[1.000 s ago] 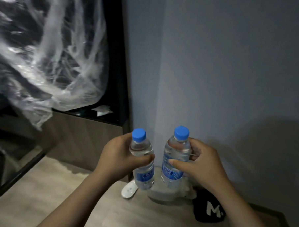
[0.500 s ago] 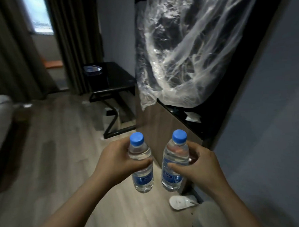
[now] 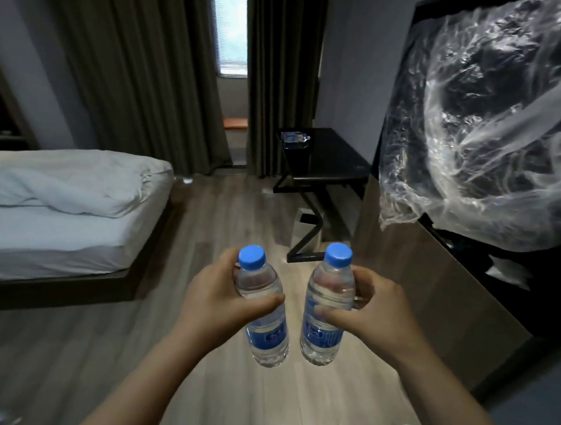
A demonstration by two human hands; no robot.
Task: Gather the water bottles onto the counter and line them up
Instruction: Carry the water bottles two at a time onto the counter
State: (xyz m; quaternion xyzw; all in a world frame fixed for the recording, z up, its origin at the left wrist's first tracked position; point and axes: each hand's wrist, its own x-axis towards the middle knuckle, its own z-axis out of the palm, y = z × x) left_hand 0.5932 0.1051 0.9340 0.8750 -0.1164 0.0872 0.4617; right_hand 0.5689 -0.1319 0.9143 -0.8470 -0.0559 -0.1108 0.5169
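The view has swung off the grey wall onto the room: bed [image 3: 64, 221], black desk [image 3: 328, 158], and the counter [image 3: 413, 270] at right (under a plastic-wrapped screen [image 3: 477, 123]). The grips are unchanged: the left hand [image 3: 212, 302] wraps the left bottle [image 3: 267, 338] and the right hand [image 3: 373, 314] the right bottle [image 3: 316, 336], both upright over the floor. Those 2 look bound for the counter.

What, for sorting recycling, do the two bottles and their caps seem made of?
Left bottle and right bottle: probably thin clear plastic, glossy; the walls are see-through and catch highlights. Left cap and right cap: opaque blue plastic, likely, with a dull sheen.
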